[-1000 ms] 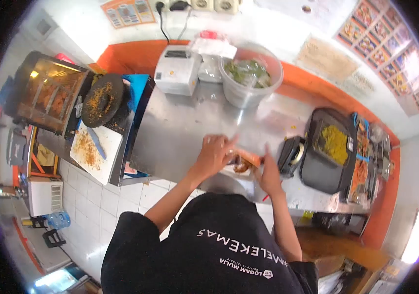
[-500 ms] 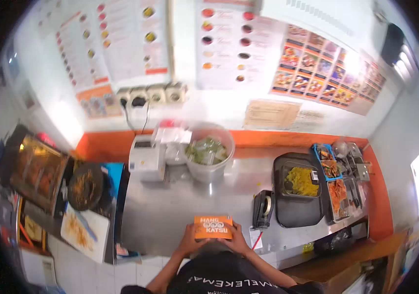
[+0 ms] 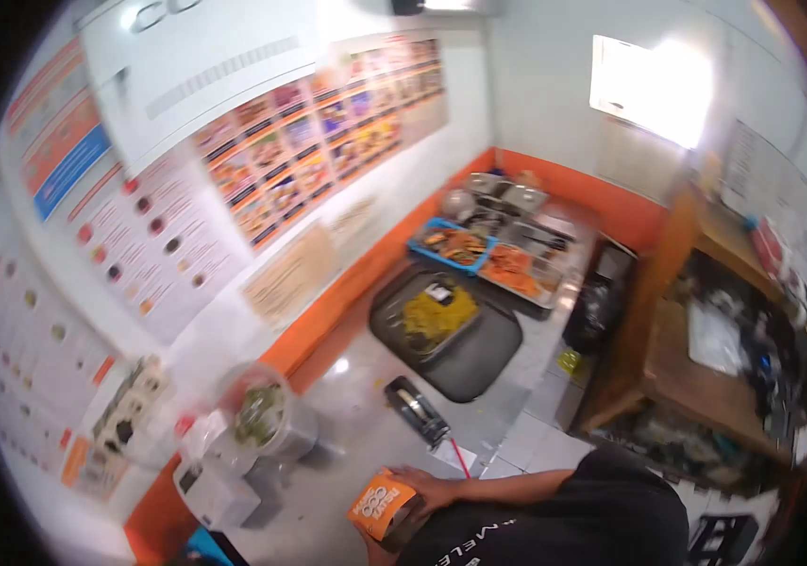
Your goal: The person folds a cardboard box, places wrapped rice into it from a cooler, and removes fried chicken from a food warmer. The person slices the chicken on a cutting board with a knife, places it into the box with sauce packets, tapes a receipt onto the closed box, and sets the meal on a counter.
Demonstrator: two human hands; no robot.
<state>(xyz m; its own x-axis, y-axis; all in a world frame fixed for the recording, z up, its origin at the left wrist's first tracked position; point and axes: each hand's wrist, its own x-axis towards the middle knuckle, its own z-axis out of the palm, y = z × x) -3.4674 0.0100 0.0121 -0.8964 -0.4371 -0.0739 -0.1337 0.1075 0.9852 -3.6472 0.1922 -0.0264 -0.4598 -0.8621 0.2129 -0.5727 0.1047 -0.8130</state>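
Note:
An orange box (image 3: 385, 505) with white lettering sits at the bottom of the view, near the counter's front edge. My right hand (image 3: 429, 491) is wrapped round its right side, fingers bent against the cardboard. Only a small part of my left hand (image 3: 377, 550) shows under the box's lower left, touching it; its fingers are mostly hidden. A black tape dispenser (image 3: 418, 411) stands just beyond my right hand, with a red pen (image 3: 460, 458) and a slip of paper beside it.
A dark tray (image 3: 488, 354) bears a container of yellow food (image 3: 438, 316). Behind it are a blue-rimmed food tray (image 3: 453, 245) and an orange-food tray (image 3: 515, 269). A tub of greens (image 3: 295, 424) and a white device (image 3: 219, 497) stand left; a wooden shelf (image 3: 663, 377) is at right.
First the box was being handled with brown food visible; then its printed orange face showed between both hands. The view has since swung right, and the box now appears tilted.

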